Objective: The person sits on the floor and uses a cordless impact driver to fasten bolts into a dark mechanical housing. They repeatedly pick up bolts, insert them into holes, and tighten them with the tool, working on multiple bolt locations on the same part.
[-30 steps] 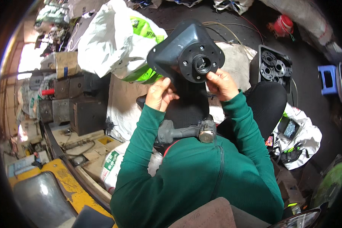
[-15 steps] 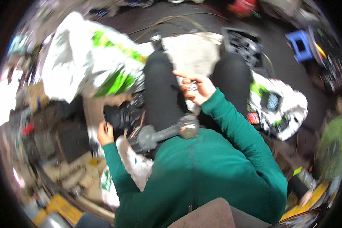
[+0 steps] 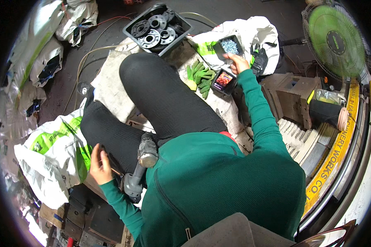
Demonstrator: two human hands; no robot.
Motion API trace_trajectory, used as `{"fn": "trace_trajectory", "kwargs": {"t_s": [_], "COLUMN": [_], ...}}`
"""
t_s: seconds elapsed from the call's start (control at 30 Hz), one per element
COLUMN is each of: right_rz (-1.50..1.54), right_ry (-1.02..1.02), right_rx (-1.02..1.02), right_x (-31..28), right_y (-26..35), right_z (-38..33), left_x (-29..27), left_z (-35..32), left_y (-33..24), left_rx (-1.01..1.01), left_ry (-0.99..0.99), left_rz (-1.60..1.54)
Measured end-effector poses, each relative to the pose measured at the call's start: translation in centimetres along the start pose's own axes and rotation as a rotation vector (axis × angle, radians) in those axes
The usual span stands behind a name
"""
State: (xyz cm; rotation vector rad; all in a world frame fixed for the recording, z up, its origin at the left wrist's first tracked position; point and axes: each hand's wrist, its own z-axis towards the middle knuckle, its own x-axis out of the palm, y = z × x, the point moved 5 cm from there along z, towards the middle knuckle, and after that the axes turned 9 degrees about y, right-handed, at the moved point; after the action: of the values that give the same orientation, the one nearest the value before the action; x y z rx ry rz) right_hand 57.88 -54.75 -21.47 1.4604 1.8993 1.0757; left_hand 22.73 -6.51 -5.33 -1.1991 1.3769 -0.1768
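My right hand [image 3: 238, 63] is at the near edge of a small black tray [image 3: 219, 50] of silvery screws [image 3: 231, 46]. Its forefinger reaches toward the screws; the other fingers are curled, and whatever they hold is hidden. Lower left, my left hand [image 3: 100, 166] is raised beside my thigh, fingers apart, next to a white and green plastic bag [image 3: 57, 142]. A grey power tool [image 3: 139, 166] with a round metal head lies across my lap, just right of that hand. Green work gloves [image 3: 202, 76] and a small dark box with a colourful label [image 3: 223, 80] lie nearer than the tray.
Beyond my knees stands a grey bin [image 3: 130, 31] of black ring-shaped metal parts [image 3: 150, 38]. Hoses [image 3: 86, 57] curve over the dark floor. A green fan [image 3: 334, 41] stands at the far right, above a yellow lettered edge [image 3: 336, 144]. More bags [image 3: 76, 22] lie at the far left.
The view has swung to the right. My right hand has moved from between my knees, where small shiny pieces showed in it, to the screw tray. My left hand remains near the power tool.
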Motion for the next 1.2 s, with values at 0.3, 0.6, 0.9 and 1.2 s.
{"fn": "trace_trajectory", "kwargs": {"t_s": [0.3,0.6,0.9,1.2], "right_rz": [-1.334,-1.556,-1.457,-1.41], "right_ry": [-0.381,-0.09,-0.19,-0.247], "right_rx": [0.565,0.504,0.43,0.421], "right_x": [-9.9,-9.2,-8.9,-9.4], "right_y": [-13.9,-14.8,-18.9,-20.3], "right_z": [-3.4,3.2,4.4,5.0], "left_x": [2.2,3.1,3.5,3.8], "left_z": [1.1,1.5,2.0,2.3], "left_y": [-2.4,-2.9,-3.0,-3.2], "left_rx": [0.218,0.206,0.188,0.158], "left_ry": [-0.012,-0.092,-0.113,-0.118], "left_rz": [0.385,0.551,0.575,0.547]}}
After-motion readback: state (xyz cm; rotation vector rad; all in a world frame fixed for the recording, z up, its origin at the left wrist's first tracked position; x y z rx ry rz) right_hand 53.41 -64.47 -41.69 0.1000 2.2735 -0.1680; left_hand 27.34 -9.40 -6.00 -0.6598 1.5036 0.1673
